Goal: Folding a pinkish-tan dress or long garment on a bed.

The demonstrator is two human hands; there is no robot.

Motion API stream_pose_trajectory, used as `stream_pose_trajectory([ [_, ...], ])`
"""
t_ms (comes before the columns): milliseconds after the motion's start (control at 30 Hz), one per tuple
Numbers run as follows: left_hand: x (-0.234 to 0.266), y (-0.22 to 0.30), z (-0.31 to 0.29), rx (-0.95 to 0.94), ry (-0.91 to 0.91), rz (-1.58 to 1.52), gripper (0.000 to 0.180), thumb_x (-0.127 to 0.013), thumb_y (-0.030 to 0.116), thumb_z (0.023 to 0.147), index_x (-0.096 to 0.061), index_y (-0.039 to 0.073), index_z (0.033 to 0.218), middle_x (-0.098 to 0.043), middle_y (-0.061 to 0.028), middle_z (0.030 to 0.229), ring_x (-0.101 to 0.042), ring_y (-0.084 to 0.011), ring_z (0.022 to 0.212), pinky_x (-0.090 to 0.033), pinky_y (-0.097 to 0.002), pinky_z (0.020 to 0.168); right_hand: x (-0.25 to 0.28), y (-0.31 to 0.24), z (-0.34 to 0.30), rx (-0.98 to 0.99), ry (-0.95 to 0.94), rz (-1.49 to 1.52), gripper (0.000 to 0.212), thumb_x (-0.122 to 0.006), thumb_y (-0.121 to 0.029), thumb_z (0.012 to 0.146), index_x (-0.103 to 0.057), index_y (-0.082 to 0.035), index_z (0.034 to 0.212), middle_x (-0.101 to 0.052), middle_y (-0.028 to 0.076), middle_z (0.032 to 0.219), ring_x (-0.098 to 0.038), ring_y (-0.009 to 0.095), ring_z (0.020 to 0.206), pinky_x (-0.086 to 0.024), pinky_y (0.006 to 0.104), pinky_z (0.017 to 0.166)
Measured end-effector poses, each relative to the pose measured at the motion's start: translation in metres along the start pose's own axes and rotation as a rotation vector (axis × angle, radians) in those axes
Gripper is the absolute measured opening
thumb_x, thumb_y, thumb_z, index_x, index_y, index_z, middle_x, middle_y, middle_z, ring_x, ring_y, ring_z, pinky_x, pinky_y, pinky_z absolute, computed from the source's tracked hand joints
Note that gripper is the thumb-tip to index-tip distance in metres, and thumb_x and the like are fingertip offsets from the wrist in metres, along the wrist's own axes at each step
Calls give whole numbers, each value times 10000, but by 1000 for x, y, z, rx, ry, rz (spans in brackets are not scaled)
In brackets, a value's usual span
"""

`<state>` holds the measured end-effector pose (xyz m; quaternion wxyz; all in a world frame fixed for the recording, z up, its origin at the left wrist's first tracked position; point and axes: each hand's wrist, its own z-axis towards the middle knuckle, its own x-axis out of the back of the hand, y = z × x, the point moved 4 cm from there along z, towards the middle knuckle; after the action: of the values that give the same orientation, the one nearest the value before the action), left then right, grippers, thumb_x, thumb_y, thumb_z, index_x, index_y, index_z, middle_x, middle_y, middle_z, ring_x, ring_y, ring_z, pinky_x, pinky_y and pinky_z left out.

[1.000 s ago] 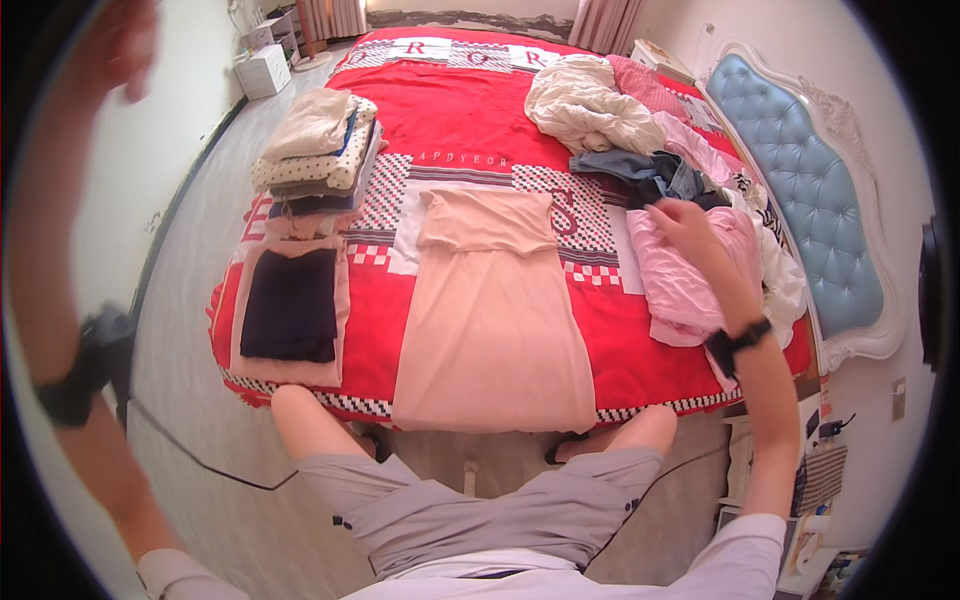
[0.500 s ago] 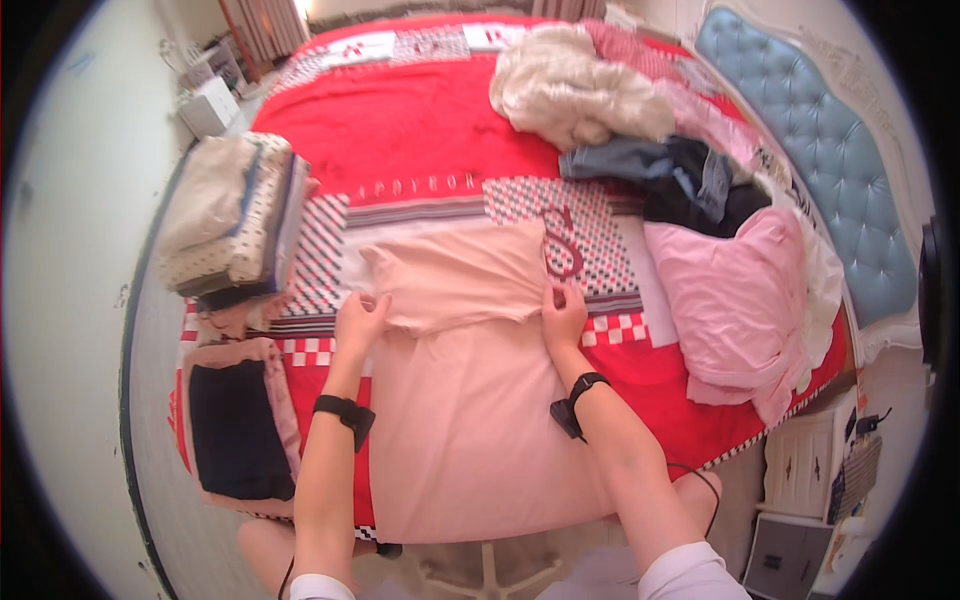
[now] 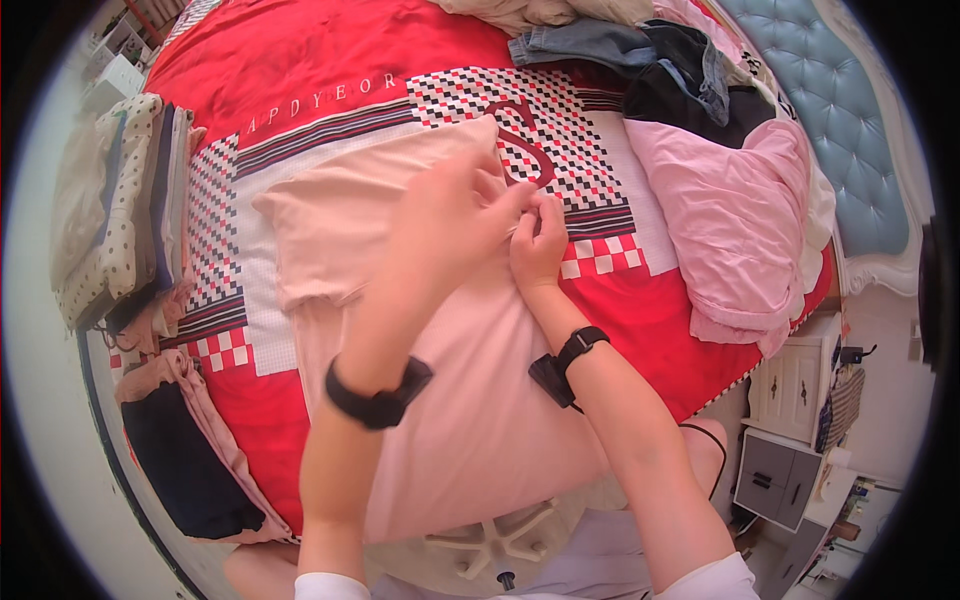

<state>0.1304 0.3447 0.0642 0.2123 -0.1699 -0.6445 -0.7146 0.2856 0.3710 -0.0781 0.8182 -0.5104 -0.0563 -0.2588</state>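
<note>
A pale pink garment (image 3: 460, 400) lies flat across the bed in front of me, its near end hanging over the edge. The far part is folded over into a wide band. At the right side of that band, my right hand (image 3: 540, 240) is closed in a pinch on the garment's edge. My left hand (image 3: 450, 215) reaches across the band, its fingers meeting the right fingertips. Motion blurs it, so I cannot tell whether it grips the cloth. Each wrist wears a black strap with a small dark device.
Folded clothes form a stack (image 3: 120, 220) at the bed's left side, with dark folded trousers (image 3: 190, 465) nearer me. On the right lie a heaped pink garment (image 3: 720, 220) and blue jeans (image 3: 590, 45). Beyond them stands a tufted blue headboard (image 3: 850, 130).
My left hand has left the garment's left edge and crossed to the right hand. The garment's left side now lies slanted. The whole view has shifted closer to the bed.
</note>
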Motion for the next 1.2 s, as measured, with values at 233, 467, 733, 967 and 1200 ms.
stream_pose_trajectory([
  [233, -70, -76, 21, 147, -107, -230, 331, -722, 266, 840, -664, -34, 971, -703, -137, 803, -678, -206, 731, -531, -325, 677, 3, -4, 5, 21, -47, -38, 113, -436, 18, 807, -549, 16, 820, -555, 158, 847, -553, 328, 828, -461, 410, 760],
  [467, -56, -70, 1, -375, -126, 538, 553, -785, 267, 681, -593, 24, 1139, -573, -187, 1160, -589, -326, 1045, -492, -394, 861, 7, 6, 3, -54, -78, 13, 131, -432, 25, 798, -559, 8, 825, -568, 145, 827, -575, 309, 791, -481, 382, 728],
  [733, -52, -81, 8, -373, -133, 595, 367, -676, 116, 729, -649, 48, 1089, -614, -140, 1023, -592, -302, 1000, -490, -383, 859, -2, 14, -1, -207, 49, 218, 113, -408, -47, 976, -507, -11, 1014, -626, 110, 912, -622, 180, 801, -504, 302, 719],
  [967, -24, -109, 25, -131, -201, -6, 248, -611, 95, 792, -686, 17, 1016, -682, -155, 978, -639, -345, 899, -509, -398, 807, 0, 14, -1, -123, -58, 239, 180, -405, 42, 870, -536, -4, 985, -611, 106, 893, -610, 179, 805, -497, 292, 736],
  [1200, -22, -107, 15, -341, -168, -40, 415, -721, 111, 735, -642, 44, 1137, -642, -125, 989, -622, -277, 923, -494, -344, 798, -5, -1, 2, -38, -155, -24, 329, -472, 107, 775, -593, -21, 1053, -589, 83, 895, -586, 181, 786, -477, 264, 697],
])
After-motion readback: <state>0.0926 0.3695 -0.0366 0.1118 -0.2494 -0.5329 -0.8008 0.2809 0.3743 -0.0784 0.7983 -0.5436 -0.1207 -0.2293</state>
